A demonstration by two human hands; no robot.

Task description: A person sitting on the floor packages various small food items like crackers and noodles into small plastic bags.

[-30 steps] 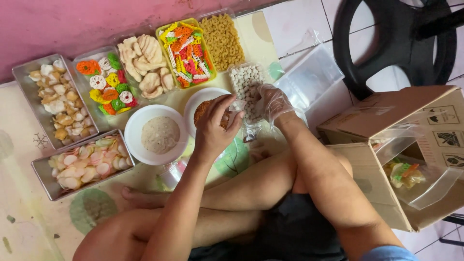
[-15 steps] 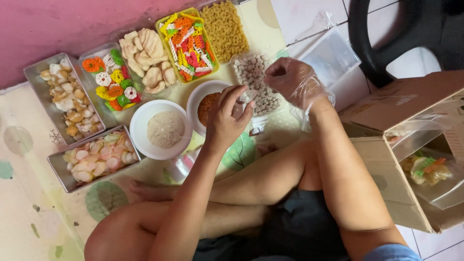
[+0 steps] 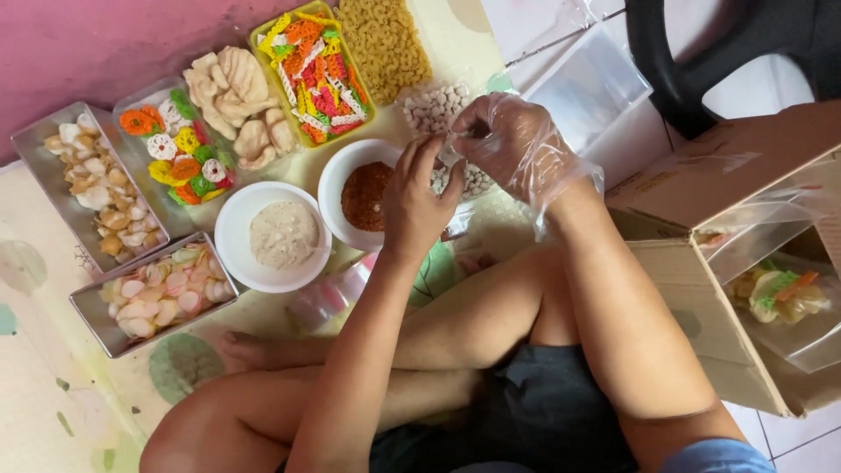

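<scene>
Soft, even daylight lit the scene brightly, with only faint shadows under the arms and bowls, mild glare on the clear glove (image 3: 526, 149) and plastic bags (image 3: 589, 83), slight motion blur throughout, and no marked edge distortion.

Clear plastic glove (image 3: 517, 144), dark shorts (image 3: 534, 403)
</scene>
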